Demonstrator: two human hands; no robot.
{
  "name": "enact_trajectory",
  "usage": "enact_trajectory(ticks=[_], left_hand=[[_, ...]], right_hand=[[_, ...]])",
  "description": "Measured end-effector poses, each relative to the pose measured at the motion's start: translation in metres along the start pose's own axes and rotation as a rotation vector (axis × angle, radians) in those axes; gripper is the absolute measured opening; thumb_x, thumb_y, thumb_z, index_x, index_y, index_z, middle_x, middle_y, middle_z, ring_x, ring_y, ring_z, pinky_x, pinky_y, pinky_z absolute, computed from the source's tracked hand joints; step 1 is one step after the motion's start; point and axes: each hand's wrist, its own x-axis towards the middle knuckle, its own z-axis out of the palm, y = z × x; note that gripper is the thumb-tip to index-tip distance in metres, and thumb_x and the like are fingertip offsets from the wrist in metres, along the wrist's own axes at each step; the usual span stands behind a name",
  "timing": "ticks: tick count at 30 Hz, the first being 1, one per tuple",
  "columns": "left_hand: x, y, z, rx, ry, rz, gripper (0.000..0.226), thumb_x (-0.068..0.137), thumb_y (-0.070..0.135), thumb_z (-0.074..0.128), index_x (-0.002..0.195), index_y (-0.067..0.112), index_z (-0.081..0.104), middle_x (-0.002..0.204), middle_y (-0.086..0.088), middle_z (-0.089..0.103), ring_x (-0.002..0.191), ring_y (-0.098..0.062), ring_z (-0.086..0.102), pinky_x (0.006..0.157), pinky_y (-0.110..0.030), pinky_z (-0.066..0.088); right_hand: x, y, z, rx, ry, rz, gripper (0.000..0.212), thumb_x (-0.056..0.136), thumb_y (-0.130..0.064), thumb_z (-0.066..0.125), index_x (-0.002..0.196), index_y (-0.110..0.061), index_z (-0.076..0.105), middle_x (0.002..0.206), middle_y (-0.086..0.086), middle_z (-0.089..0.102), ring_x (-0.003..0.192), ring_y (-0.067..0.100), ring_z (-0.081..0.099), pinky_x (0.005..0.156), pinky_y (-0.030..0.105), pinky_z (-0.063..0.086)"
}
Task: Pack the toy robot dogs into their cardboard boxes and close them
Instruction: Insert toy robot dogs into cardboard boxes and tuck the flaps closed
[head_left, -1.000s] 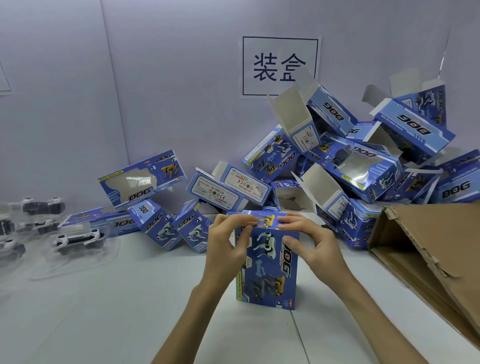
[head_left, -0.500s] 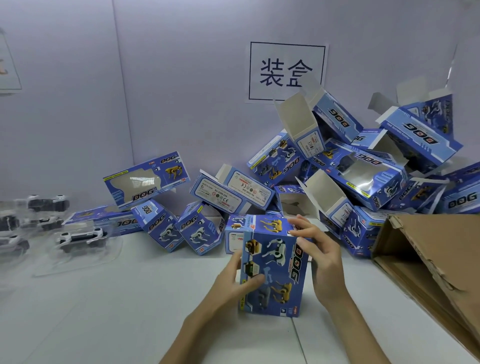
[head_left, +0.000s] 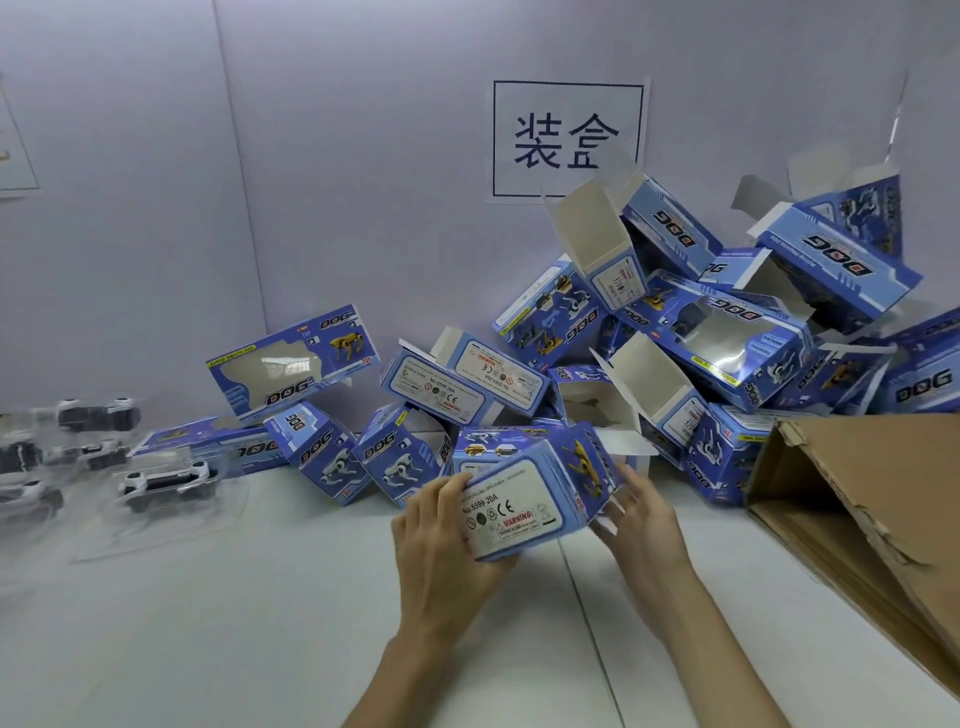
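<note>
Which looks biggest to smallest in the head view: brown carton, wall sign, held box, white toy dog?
1. brown carton
2. held box and wall sign look alike; the box is nearer
3. white toy dog

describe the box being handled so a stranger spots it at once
Below the wall sign, blue boxes pile against the wall. In front of them the left hand grips one box, the right hand open at its right end. It alone is held, white warning label facing the camera.
</note>
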Motion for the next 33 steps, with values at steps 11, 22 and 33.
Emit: enact_trajectory(ticks=[11, 22, 33], left_hand=[[-0.003, -0.002, 0.003, 0.063, -0.045, 0.155, 0.108, 0.047, -0.005, 0.088, 0.139, 0.026, 0.041, 0.15, -0.015, 0.028, 0.141, -0.038, 0.03, 0.106, -0.056, 0.041], [-0.002, -0.007, 0.005, -0.032, -0.013, -0.173, 0.088, 0.067, 0.001, 0.085, 0.142, 0.005, 0.038, 0.15, -0.014, 0.033, 0.12, -0.034, 0.053, 0.086, -0.049, 0.054], [-0.008, -0.005, 0.011, -0.044, -0.393, -0.302, 0.056, 0.09, 0.027, 0.067, 0.139, 0.018, 0.04, 0.15, 0.0, 0.025, 0.112, -0.024, 0.058, 0.086, -0.039, 0.053]], right_hand=[[-0.016, -0.001, -0.004, -0.292, -0.098, 0.26, 0.056, 0.071, -0.07, 0.055, 0.079, -0.02, 0.079, 0.07, 0.008, 0.067, 0.053, 0.018, 0.062, 0.056, 0.027, 0.043], [-0.032, -0.026, -0.006, 0.249, 0.017, -0.229, 0.023, 0.082, -0.037, 0.06, 0.089, -0.021, 0.075, 0.068, 0.005, 0.06, 0.066, 0.019, 0.061, 0.067, 0.039, 0.059], [-0.003, -0.064, -0.062, -0.241, 0.459, -0.444, 0.03, 0.097, -0.017, 0.062, 0.125, -0.026, 0.059, 0.126, -0.004, 0.059, 0.112, 0.009, 0.057, 0.098, 0.036, 0.047]])
